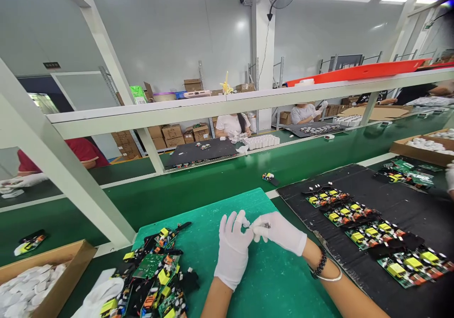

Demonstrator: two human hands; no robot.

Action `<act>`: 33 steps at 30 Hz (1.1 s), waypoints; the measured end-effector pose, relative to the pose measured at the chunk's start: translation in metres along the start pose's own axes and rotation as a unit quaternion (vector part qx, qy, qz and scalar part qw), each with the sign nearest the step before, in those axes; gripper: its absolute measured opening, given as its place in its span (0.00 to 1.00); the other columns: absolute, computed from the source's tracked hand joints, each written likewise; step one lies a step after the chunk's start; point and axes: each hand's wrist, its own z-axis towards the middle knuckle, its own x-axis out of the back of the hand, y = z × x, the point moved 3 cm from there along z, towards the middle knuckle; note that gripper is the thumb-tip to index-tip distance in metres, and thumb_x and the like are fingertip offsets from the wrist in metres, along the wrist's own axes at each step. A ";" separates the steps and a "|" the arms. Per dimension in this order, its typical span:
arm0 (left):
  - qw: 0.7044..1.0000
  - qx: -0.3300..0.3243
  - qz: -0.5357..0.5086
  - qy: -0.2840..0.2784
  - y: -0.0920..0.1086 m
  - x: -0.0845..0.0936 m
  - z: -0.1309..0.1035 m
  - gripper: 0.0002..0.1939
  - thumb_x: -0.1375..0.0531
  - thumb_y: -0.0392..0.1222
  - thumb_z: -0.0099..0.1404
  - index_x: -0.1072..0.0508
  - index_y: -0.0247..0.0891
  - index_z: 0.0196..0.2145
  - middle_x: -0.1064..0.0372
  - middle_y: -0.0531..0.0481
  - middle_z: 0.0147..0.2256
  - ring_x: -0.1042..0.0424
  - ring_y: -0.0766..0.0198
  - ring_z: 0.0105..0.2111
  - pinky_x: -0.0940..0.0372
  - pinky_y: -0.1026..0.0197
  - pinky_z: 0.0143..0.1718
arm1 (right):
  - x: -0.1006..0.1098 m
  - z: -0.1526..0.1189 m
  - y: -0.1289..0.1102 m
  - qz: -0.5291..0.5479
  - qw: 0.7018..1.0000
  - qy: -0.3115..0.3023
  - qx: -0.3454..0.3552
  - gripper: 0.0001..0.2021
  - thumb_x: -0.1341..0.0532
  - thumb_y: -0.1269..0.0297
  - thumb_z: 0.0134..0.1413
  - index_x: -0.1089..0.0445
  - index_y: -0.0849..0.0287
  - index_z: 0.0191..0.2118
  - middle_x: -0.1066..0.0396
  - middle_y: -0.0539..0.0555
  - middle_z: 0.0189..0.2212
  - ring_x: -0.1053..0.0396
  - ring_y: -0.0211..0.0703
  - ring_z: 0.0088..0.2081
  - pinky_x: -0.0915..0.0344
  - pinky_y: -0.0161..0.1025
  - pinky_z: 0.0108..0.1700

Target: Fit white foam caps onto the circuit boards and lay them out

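- Left white-gloved hand (232, 253) had its fingers partly spread, thumb side meeting the pinched fingertips of the right white-gloved hand (280, 233), mid-bench above the green top (280, 280).
- Couldn't tell if either was gripping something tiny, tbh.
- Nearest stuff: a jumbled pile of green, yellow-and-orange-studded circuit boards (151, 266) by the bench's left edge.
- My guess: those were light, stiff, kinda fragile; bare edges seemed the safest hold.

Matt cloth gloves (232, 252) at lower centre, faintly glossy mat (273, 285) beneath, matt cardboard box (78, 267) lower left, shiny metal bangle (336, 275) lower right
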 end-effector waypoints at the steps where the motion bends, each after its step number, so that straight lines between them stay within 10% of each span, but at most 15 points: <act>1: 1.000 -0.003 -0.003 0.001 0.000 0.001 0.000 0.11 0.44 0.32 0.54 0.28 0.48 0.31 0.38 0.47 0.49 0.42 0.54 0.51 0.51 0.43 0.53 | 0.000 0.000 0.000 0.004 1.000 0.001 0.001 0.10 0.45 0.63 0.49 0.28 0.61 0.28 0.29 0.51 0.23 0.37 0.35 0.22 0.40 0.30 0.23; 13: 0.996 -0.064 -0.065 0.012 0.002 0.000 -0.002 0.12 0.43 0.31 0.52 0.29 0.47 0.32 0.36 0.48 0.45 0.41 0.54 0.48 0.50 0.43 0.51 | 0.003 -0.004 0.001 0.013 0.997 -0.061 -0.048 0.10 0.45 0.65 0.47 0.28 0.64 0.30 0.27 0.54 0.25 0.36 0.34 0.19 0.44 0.28 0.18; 22: 0.994 -0.087 -0.065 -0.003 0.007 -0.003 -0.004 0.17 0.44 0.29 0.52 0.30 0.48 0.37 0.38 0.48 0.48 0.41 0.52 0.48 0.49 0.43 0.51 | 0.004 -0.009 -0.013 -0.203 0.978 0.011 0.054 0.08 0.46 0.73 0.43 0.30 0.60 0.22 0.30 0.49 0.21 0.36 0.35 0.24 0.42 0.31 0.27; 33: 0.992 -0.088 -0.087 0.002 0.014 -0.001 -0.004 0.18 0.45 0.26 0.49 0.29 0.46 0.36 0.40 0.45 0.49 0.41 0.52 0.49 0.46 0.43 0.49 | 0.005 0.001 0.014 0.019 0.995 -0.093 0.014 0.05 0.46 0.70 0.42 0.34 0.62 0.25 0.32 0.48 0.17 0.35 0.35 0.22 0.39 0.30 0.25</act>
